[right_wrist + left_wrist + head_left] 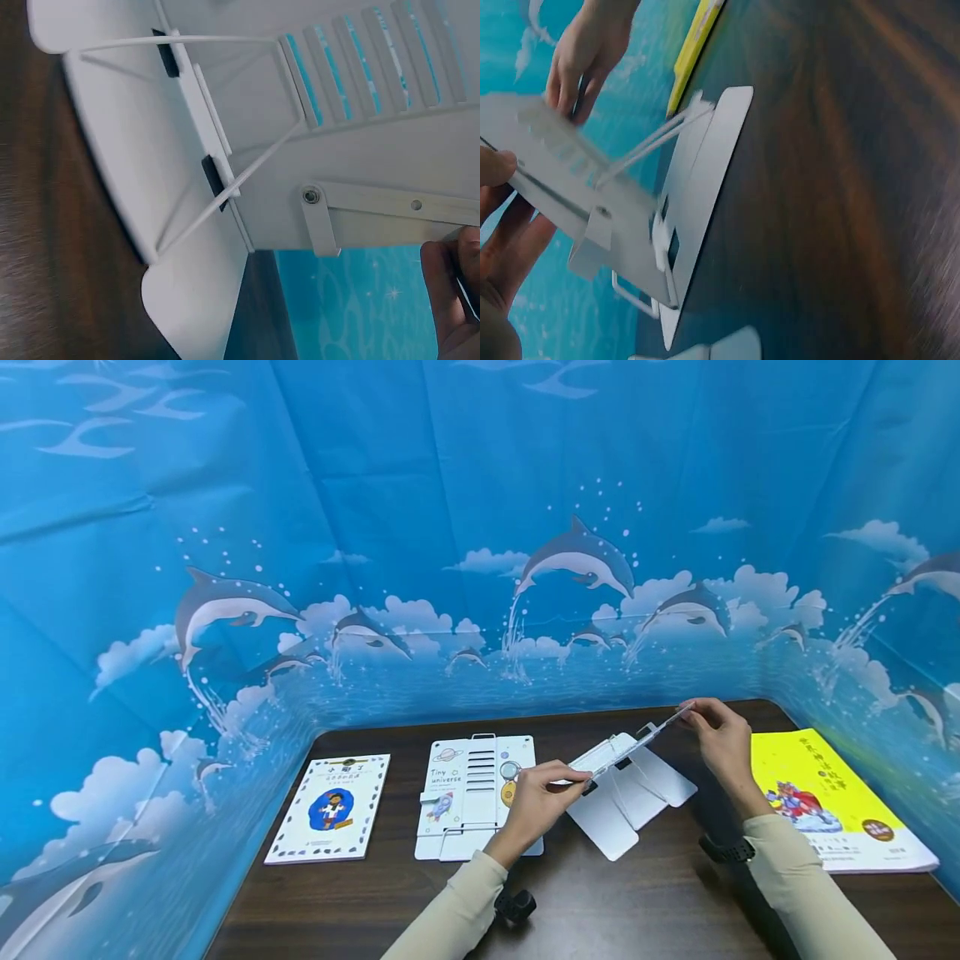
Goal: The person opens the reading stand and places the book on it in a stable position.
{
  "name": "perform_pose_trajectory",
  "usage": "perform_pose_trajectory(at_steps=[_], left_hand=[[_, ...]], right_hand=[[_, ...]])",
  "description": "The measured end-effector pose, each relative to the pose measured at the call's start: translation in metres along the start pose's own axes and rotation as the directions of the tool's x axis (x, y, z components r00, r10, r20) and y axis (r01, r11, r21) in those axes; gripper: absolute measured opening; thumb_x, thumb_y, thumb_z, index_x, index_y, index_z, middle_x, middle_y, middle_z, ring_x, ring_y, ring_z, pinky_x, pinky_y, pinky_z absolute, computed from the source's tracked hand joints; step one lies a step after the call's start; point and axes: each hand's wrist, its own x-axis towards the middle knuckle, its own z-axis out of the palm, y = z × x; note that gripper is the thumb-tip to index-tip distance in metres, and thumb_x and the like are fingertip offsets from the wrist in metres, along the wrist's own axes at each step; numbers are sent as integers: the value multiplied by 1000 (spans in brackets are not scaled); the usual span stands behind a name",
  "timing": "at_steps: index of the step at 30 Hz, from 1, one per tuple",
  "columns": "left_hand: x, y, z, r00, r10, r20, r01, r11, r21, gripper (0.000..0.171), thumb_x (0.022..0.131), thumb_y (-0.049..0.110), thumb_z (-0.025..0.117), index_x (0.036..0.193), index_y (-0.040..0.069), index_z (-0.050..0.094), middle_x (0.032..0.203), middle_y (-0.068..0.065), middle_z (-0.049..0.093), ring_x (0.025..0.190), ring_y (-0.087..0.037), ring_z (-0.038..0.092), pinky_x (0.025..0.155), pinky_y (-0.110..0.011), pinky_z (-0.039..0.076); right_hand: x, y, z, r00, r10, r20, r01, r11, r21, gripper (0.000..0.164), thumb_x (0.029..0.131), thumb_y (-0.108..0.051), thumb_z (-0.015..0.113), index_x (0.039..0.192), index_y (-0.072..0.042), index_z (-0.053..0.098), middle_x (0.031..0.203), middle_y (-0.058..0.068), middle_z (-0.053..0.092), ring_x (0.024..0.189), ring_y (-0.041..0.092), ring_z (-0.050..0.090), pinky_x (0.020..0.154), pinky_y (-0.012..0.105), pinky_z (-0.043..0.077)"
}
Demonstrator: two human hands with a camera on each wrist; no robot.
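Observation:
A white folding book stand (603, 831) stands on the table, its slotted panel (352, 161) raised at a tilt from the flat base (127, 142). The left hand (542, 797) pinches one side edge of the panel between thumb and fingers. At the opposite edge, the right hand (720, 743) pinches the panel with its fingertips. A bent wire support (225, 187) runs between the panel's back and the base. In the left wrist view, the panel (562, 180) is slightly blurred beside the left thumb.
A second white book stand (450, 793), printed "Tiny universe", lies folded left of the hands. Farther left lies a white-covered book (300, 827) with a blue oval picture. A yellow book (795, 760) lies by the right forearm. Blue dolphin-patterned cloth (450, 568) surrounds the dark wooden table (600, 918).

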Motion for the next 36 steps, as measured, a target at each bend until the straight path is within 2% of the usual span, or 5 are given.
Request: perform_pose_trajectory(at_steps=[6, 9, 22, 28, 36], left_hand=[[-7, 13, 13, 989, 146, 5, -146, 988, 49, 17, 85, 2, 74, 101, 6, 77, 89, -4, 73, 84, -12, 72, 69, -12, 55], [-10, 19, 20, 984, 175, 15, -175, 982, 72, 17, 85, 5, 74, 102, 7, 77, 91, -4, 72, 87, -10, 72, 71, -10, 54], [-13, 38, 53, 973, 219, -79, -195, 951, 239, 11, 81, 13, 80, 92, 11, 79, 85, 4, 71, 82, 2, 66, 72, -3, 49], [-12, 43, 70, 979, 163, -123, -133, 967, 219, 9, 82, 15, 80, 89, 11, 78, 84, 4, 67, 77, -3, 67, 70, -4, 50], [-8, 50, 84, 981, 151, -123, -102, 938, 332, 10, 82, 27, 81, 85, 18, 76, 80, 9, 63, 70, 1, 61, 68, -1, 41]], right_hand=[[20, 3, 14, 992, 25, 124, -31, 999, 44, 23, 96, -7, 59, 118, -2, 65, 112, 18, 67, 86, -6, 64, 77, 15, 55], [28, 3, 20, 978, 47, 202, -57, 997, 47, 24, 99, -12, 56, 121, -5, 64, 115, 15, 66, 90, -2, 64, 80, 19, 56], [55, 0, 50, 908, 106, 406, -145, 987, 66, 29, 102, -26, 52, 121, -7, 64, 117, 10, 66, 93, 7, 63, 73, 21, 53], [63, -4, 60, 873, 72, 483, -117, 991, 63, 28, 102, -24, 53, 121, -6, 64, 119, 15, 66, 89, 4, 64, 72, 23, 54], [61, -21, 68, 804, 35, 594, -102, 992, 80, 32, 100, -23, 56, 125, -3, 61, 125, 24, 61, 88, 12, 66, 68, 26, 54]])
